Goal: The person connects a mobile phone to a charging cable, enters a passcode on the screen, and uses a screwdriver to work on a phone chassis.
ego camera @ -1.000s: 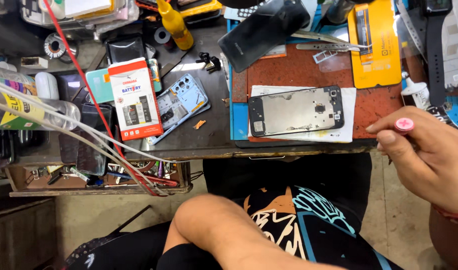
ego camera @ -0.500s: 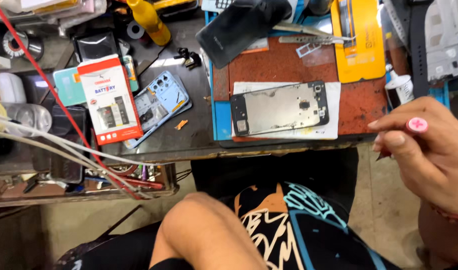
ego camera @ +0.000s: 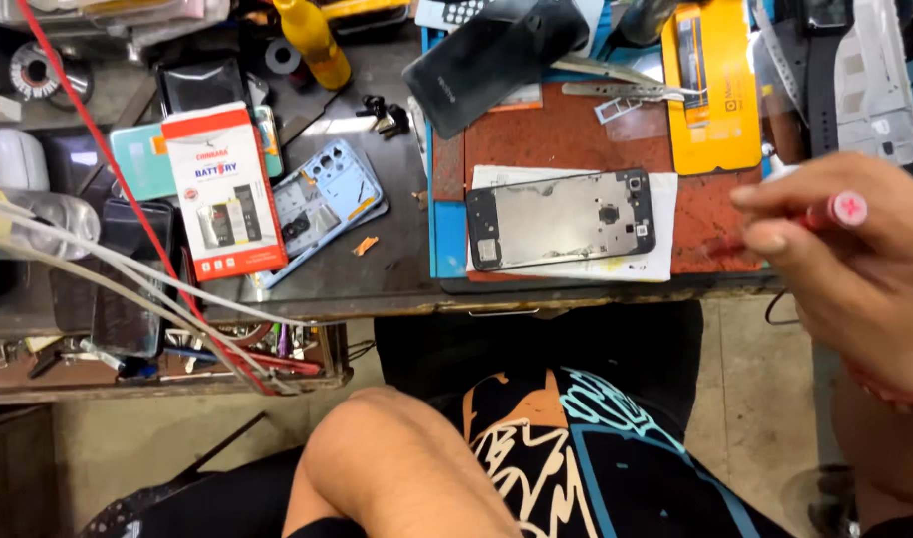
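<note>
Your phone frame (ego camera: 561, 219) lies on a paper sheet (ego camera: 661, 224) on the work mat (ego camera: 576, 130), near the front edge of the bench (ego camera: 377, 284). Behind it a phone back cover (ego camera: 496, 55) rests tilted, with tweezers (ego camera: 626, 82) to its right. Left of the mat lie a second phone housing (ego camera: 327, 199) and, further left, a battery box (ego camera: 222, 189). Your right hand (ego camera: 855, 274) sits right of the frame, fingers (ego camera: 770, 239) around a screwdriver (ego camera: 835, 211). Your knee (ego camera: 396, 468) is below the bench edge.

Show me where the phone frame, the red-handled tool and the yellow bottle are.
phone frame (ego camera: 561, 219), head view, its bare metal middle.
red-handled tool (ego camera: 847, 209), head view, its pink end cap.
yellow bottle (ego camera: 313, 40), head view, its body.
</note>
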